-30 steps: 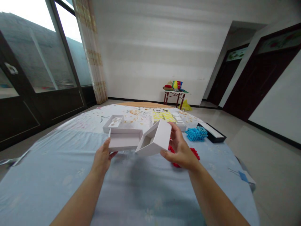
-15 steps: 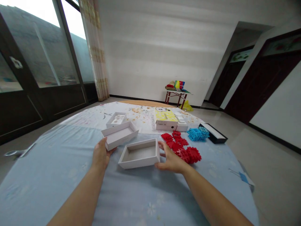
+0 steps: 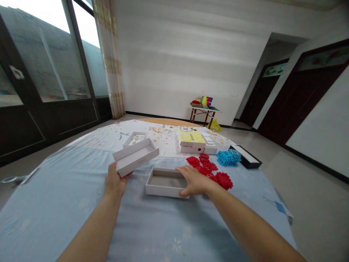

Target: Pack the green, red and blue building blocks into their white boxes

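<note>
My left hand (image 3: 114, 182) is closed on the near end of a shallow white box half (image 3: 136, 155), which it holds tilted just above the blue cloth. A second white box half (image 3: 163, 182) lies open side up on the cloth in front of me. My right hand (image 3: 192, 180) rests on its right end with fingers laid over the rim. A pile of red toothed plastic pieces (image 3: 211, 171) lies just to the right of that hand.
The table is covered by a light blue cloth (image 3: 68, 196). Farther back lie a small white tray (image 3: 135, 138), a yellow and white box (image 3: 192, 140), blue plastic pieces (image 3: 229, 157) and a black flat box (image 3: 247, 157). A small red-legged table (image 3: 203, 109) stands by the far wall.
My right hand brought the white box half down from the air, turned it open side up and set it on the cloth. My left hand kept hold of the other half, shifting it slightly left.
</note>
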Demonstrator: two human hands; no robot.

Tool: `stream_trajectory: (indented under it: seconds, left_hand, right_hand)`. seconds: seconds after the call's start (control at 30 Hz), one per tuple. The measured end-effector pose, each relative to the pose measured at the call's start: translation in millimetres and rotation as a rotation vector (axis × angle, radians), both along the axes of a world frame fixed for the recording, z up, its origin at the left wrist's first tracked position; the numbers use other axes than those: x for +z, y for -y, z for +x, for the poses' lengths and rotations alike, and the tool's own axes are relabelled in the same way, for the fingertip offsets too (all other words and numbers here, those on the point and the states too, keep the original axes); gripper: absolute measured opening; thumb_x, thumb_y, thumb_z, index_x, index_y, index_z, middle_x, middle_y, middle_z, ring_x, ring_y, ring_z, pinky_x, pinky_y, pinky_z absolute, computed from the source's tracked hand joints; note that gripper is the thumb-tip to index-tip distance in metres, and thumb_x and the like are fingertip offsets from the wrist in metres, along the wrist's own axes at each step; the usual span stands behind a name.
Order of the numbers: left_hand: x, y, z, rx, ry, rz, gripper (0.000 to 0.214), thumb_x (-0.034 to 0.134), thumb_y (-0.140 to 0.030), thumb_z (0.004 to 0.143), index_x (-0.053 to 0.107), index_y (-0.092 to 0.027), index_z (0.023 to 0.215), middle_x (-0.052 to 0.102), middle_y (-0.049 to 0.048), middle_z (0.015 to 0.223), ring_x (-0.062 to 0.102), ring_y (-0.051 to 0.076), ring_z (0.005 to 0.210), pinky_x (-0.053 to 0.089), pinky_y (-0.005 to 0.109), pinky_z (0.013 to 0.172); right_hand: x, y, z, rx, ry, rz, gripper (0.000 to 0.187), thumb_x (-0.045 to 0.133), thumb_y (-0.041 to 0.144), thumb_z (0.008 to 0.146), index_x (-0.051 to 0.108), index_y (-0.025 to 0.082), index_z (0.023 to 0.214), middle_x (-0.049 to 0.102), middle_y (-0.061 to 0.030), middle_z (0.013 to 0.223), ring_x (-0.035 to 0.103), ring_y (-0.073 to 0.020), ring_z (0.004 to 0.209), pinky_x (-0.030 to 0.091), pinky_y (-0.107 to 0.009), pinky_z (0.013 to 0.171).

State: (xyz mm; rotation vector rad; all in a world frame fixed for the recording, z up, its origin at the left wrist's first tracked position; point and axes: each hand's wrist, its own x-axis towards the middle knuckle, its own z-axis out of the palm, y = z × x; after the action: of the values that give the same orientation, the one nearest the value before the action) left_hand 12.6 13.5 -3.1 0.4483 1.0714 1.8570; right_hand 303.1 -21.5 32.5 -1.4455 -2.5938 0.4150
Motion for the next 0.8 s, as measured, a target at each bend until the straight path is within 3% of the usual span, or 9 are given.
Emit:
stream_trajectory:
  seconds: [0.2,0.4,0.47,0.53,0.63,0.8]
  left_hand:
    - [25.0,4,1,0.000,0.071,0.093,0.028,0.049,-0.033,0.071,0.058,-0.024,0.096,0.061,0.0008,0.086,0.058,0.016,0.071,0.052,0.028,0.056]
    - [38.3,13,23,-0.173,0.025,0.025,0.025,0.050,-0.028,0.072,0.057,-0.020,0.095,0.061,0.0027,0.079,0.058,0.016,0.065,0.053,0.029,0.050]
    - [35.9,15,33,-0.267,-0.023,-0.055,0.026,0.049,-0.027,0.074,0.057,-0.018,0.097,0.061,0.0039,0.077,0.058,0.017,0.062,0.053,0.031,0.048]
    - [32.1,19,44,-0.347,-0.055,-0.131,0.027,0.048,-0.026,0.075,0.056,-0.016,0.098,0.062,0.0052,0.077,0.059,0.017,0.061,0.053,0.034,0.048]
    - [27.2,26,62,-0.446,-0.073,-0.221,0.025,0.049,-0.026,0.075,0.058,-0.015,0.096,0.064,0.0069,0.078,0.060,0.018,0.061,0.054,0.036,0.050]
    - [15.0,33,79,-0.560,-0.161,-0.308,0.022,0.049,-0.028,0.076,0.061,-0.014,0.088,0.065,0.0097,0.078,0.062,0.020,0.063,0.054,0.038,0.053]
  right_hand:
    - [17.8,-54,-3,-0.253,0.078,0.160,0.086,0.073,0.040,0.054,0.040,0.016,0.130,0.044,-0.0167,0.127,0.037,-0.0339,0.118,0.031,-0.044,0.096]
    - [0.8,-99,-20,-0.293,0.018,0.168,0.089,0.077,0.035,0.053,0.039,0.013,0.130,0.030,-0.0190,0.138,0.026,-0.0332,0.128,0.025,-0.042,0.102]
    - [-0.8,-100,-15,-0.310,-0.019,0.190,0.088,0.078,0.032,0.052,0.040,0.013,0.129,0.027,-0.0188,0.140,0.025,-0.0333,0.129,0.023,-0.041,0.104]
    - [3.4,-94,-1,-0.333,-0.051,0.225,0.078,0.072,0.033,0.060,0.041,0.014,0.129,0.028,-0.0167,0.140,0.026,-0.0308,0.129,0.023,-0.039,0.105]
    - [14.9,-77,28,-0.355,-0.140,0.322,0.058,0.058,0.034,0.074,0.044,0.013,0.126,0.038,-0.0147,0.135,0.032,-0.0249,0.126,0.025,-0.037,0.105]
    - [19.3,-42,77,-0.403,-0.300,0.409,0.044,0.053,0.034,0.077,0.053,0.013,0.116,0.057,-0.0127,0.116,0.049,-0.0229,0.111,0.035,-0.037,0.098]
